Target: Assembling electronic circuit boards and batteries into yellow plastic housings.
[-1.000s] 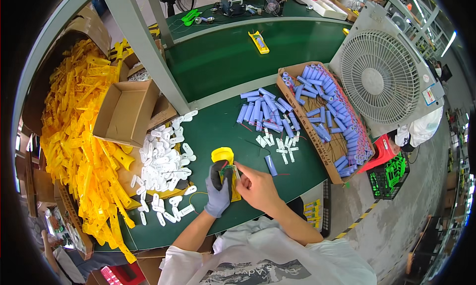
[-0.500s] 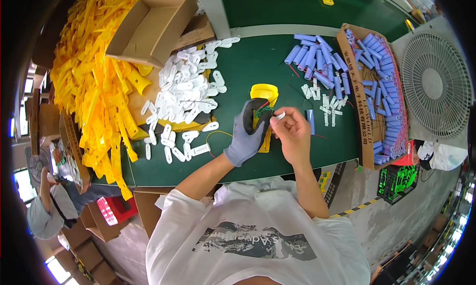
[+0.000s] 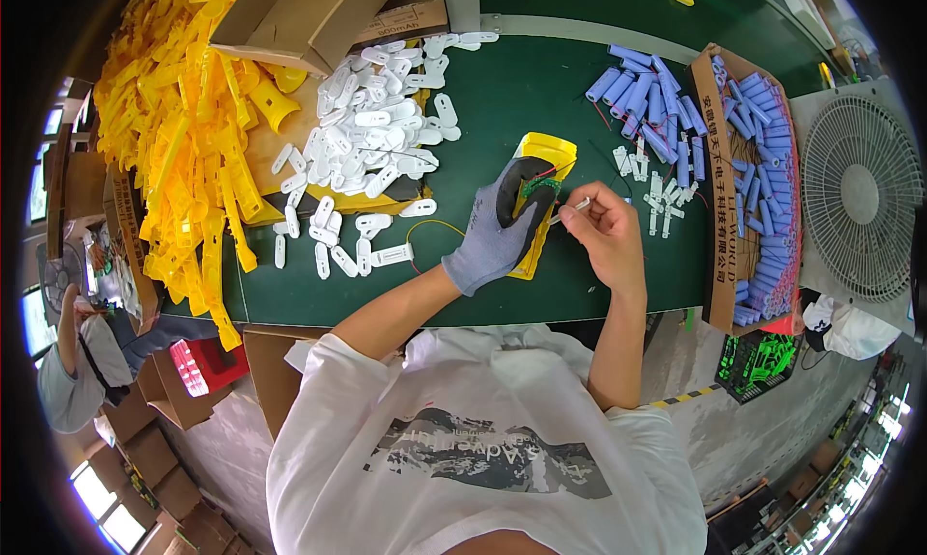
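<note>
My left hand [image 3: 502, 222], in a grey glove with black-coated fingers, is closed round a yellow plastic housing [image 3: 552, 150] over the green table. A small green circuit board [image 3: 544, 181] with thin wires shows between its thumb and fingers, against the housing. My bare right hand [image 3: 613, 236] pinches a small white piece [image 3: 582, 205] just right of the housing. The exact kind of that piece cannot be made out. To the left of my glove lies a white strip part [image 3: 392, 255] with a yellow wire running from it.
White oval covers [image 3: 372, 121] lie heaped at left beside a large pile of yellow housings [image 3: 183, 140] and a cardboard box [image 3: 290, 19]. Blue battery cells [image 3: 657, 97] and small white strips [image 3: 666, 203] lie at right. Beyond them stand a carton of cells [image 3: 719, 169] and a fan [image 3: 859, 188].
The head view has shifted, so the table's things sit differently in the picture. The yellow housing has tilted to the right in my left hand. My right hand has turned the white piece edge-on.
</note>
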Demonstrator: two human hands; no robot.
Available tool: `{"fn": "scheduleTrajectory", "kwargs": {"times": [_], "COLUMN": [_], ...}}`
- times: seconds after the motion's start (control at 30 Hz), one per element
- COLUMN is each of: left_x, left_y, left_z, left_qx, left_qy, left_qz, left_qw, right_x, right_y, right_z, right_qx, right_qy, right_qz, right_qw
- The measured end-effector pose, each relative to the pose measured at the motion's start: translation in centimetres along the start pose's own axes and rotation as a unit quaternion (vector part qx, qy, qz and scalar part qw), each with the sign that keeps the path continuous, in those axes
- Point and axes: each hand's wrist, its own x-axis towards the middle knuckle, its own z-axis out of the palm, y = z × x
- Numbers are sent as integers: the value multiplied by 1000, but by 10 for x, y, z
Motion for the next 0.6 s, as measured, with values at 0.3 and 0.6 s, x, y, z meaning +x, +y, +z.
{"fn": "scheduleTrajectory", "kwargs": {"times": [0.3, 0.6], "left_x": [-1, -5], "left_y": [-8, 0], "left_z": [3, 4], "left_qx": [-26, 68], "left_qy": [50, 37], "left_qz": [20, 51], "left_qw": [998, 996], "right_x": [2, -5], "right_y": [7, 3], "right_z": [32, 29], "right_qx": [96, 3], "right_qy": [62, 73], "right_qz": [-90, -97], "right_qw": [989, 993]}}
